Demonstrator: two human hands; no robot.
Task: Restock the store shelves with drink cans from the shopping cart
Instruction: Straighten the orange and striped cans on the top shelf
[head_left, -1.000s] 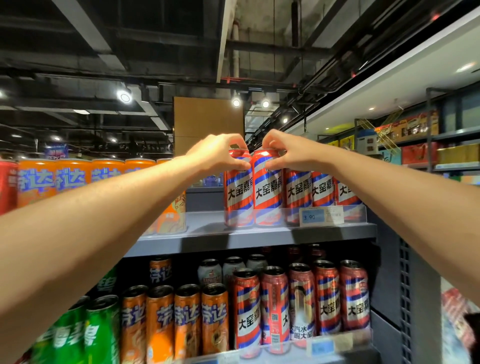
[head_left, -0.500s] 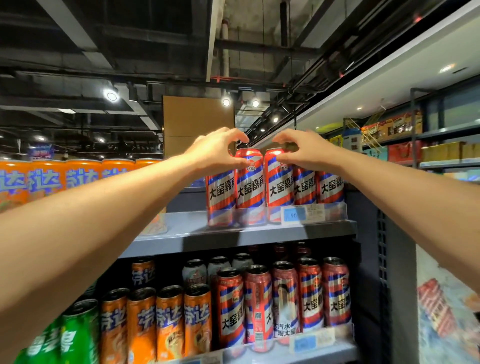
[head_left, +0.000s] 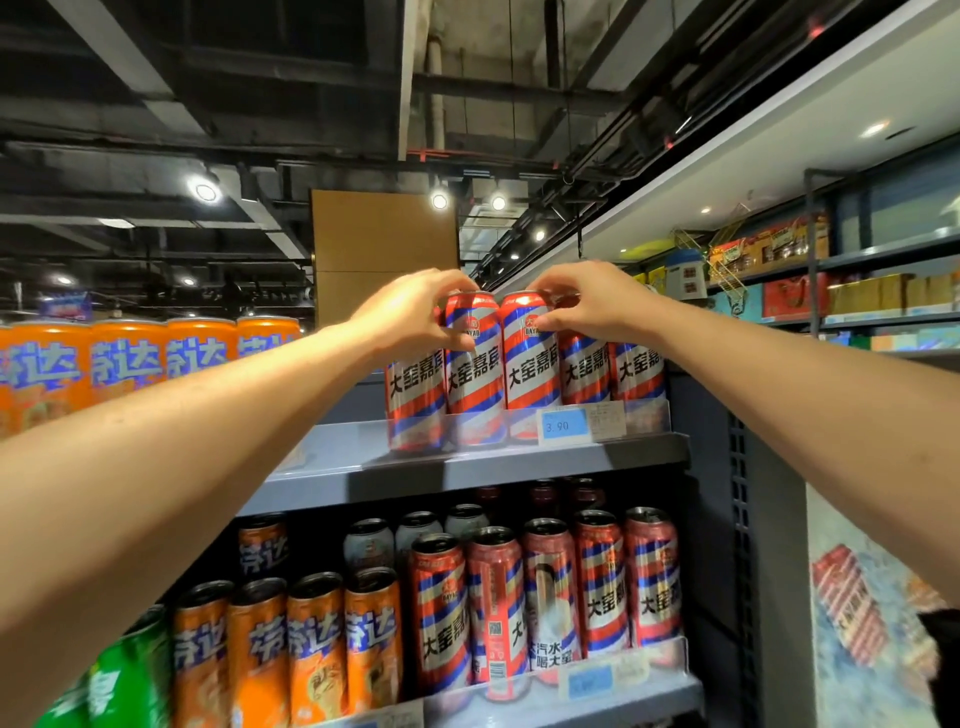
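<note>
We held two tall red, white and blue striped metal cans: left can, right can, both upright on the grey metal top shelf. Our left hand and right hand curled fingers around their rims. Five cans fronted this row, which appeared nearly stocked. The shopping cart was out of view, so we could not tell the remaining stock.
</note>
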